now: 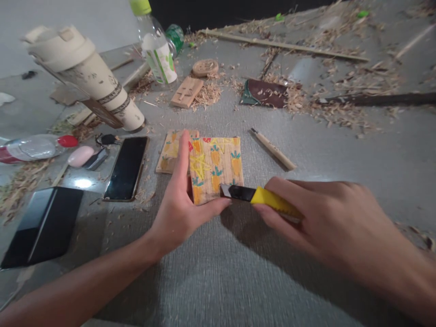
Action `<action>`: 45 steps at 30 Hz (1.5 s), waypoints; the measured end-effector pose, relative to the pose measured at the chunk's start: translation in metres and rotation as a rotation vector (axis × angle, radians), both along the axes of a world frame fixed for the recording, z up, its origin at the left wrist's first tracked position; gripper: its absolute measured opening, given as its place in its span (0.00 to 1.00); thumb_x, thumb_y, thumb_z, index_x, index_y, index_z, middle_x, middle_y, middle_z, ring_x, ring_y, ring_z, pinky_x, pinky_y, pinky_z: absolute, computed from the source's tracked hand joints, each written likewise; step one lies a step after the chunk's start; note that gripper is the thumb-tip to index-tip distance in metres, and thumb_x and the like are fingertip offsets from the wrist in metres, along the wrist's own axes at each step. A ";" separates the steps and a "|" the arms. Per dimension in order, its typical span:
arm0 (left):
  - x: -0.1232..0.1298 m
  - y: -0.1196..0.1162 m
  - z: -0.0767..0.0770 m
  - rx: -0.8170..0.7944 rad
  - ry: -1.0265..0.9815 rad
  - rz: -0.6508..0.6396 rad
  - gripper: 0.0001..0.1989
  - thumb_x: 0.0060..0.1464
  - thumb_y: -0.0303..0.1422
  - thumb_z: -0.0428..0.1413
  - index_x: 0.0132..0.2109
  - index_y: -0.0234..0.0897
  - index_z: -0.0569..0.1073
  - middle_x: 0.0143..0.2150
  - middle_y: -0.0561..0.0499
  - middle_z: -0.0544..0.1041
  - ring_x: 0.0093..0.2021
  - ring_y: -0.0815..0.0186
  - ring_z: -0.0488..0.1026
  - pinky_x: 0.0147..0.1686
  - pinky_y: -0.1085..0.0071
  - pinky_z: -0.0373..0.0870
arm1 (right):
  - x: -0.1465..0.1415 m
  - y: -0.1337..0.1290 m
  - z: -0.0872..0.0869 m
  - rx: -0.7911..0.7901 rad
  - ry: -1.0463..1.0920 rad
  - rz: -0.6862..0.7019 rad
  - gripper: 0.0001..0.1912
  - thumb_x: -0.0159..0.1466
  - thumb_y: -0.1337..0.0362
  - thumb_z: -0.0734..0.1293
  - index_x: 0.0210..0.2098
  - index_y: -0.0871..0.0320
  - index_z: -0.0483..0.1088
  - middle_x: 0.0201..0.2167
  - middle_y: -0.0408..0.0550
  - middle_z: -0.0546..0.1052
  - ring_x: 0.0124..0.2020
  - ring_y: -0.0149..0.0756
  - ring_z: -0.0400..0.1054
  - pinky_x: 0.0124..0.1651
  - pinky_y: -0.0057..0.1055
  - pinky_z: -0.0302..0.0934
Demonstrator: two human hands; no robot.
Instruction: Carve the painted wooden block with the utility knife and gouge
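My left hand grips a square wooden block by its left side and lower edge, the thumb lying along the bottom. Yellow stars, orange carrot-like or pineapple-like shapes with green tops and red spots are painted on its face. In my right hand is a yellow and black utility knife, fingers wrapped round the handle. Its blade tip touches or nearly touches the lower part of the painted face, close to my left thumb. A second painted wooden piece lies behind the left hand, partly hidden.
Left are a phone, a black folded device, a cream tumbler and a lying bottle. A carving tool, carved wood pieces, a brown pouch and wood shavings lie beyond the block.
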State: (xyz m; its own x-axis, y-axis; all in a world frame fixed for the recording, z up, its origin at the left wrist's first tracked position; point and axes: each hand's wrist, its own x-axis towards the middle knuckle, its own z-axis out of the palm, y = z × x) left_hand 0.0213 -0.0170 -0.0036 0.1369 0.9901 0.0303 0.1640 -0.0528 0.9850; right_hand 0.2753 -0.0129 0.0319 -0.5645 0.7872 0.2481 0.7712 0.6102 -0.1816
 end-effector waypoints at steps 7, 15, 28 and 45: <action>-0.002 0.000 -0.001 0.026 -0.001 -0.005 0.68 0.56 0.38 0.74 0.83 0.63 0.31 0.87 0.56 0.34 0.83 0.39 0.48 0.74 0.46 0.68 | 0.001 0.002 -0.002 0.000 -0.004 -0.028 0.21 0.78 0.47 0.59 0.32 0.51 0.63 0.18 0.39 0.68 0.14 0.35 0.60 0.23 0.32 0.44; 0.001 0.001 0.002 0.016 0.015 0.020 0.68 0.56 0.43 0.74 0.83 0.60 0.31 0.87 0.54 0.35 0.83 0.36 0.49 0.71 0.45 0.72 | 0.000 0.001 -0.003 -0.051 0.008 0.027 0.21 0.79 0.46 0.58 0.33 0.50 0.64 0.20 0.39 0.69 0.15 0.37 0.63 0.24 0.34 0.42; -0.006 0.002 -0.007 0.155 0.115 0.019 0.64 0.56 0.32 0.73 0.83 0.63 0.39 0.87 0.51 0.41 0.80 0.37 0.58 0.64 0.49 0.80 | 0.001 0.001 -0.003 -0.075 0.031 0.048 0.20 0.78 0.47 0.59 0.33 0.49 0.64 0.20 0.38 0.69 0.16 0.38 0.64 0.24 0.35 0.42; -0.003 0.000 -0.004 0.071 -0.015 0.009 0.63 0.57 0.29 0.71 0.83 0.60 0.37 0.87 0.50 0.40 0.82 0.45 0.55 0.73 0.49 0.70 | 0.003 0.005 -0.005 -0.012 0.005 -0.050 0.20 0.77 0.47 0.60 0.32 0.49 0.62 0.18 0.37 0.66 0.13 0.37 0.60 0.22 0.32 0.43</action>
State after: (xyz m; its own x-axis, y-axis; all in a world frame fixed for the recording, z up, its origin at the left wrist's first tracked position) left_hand 0.0184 -0.0167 -0.0076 0.1267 0.9866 0.1023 0.1503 -0.1211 0.9812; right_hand 0.2787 -0.0082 0.0266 -0.5231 0.8175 0.2411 0.7998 0.5686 -0.1926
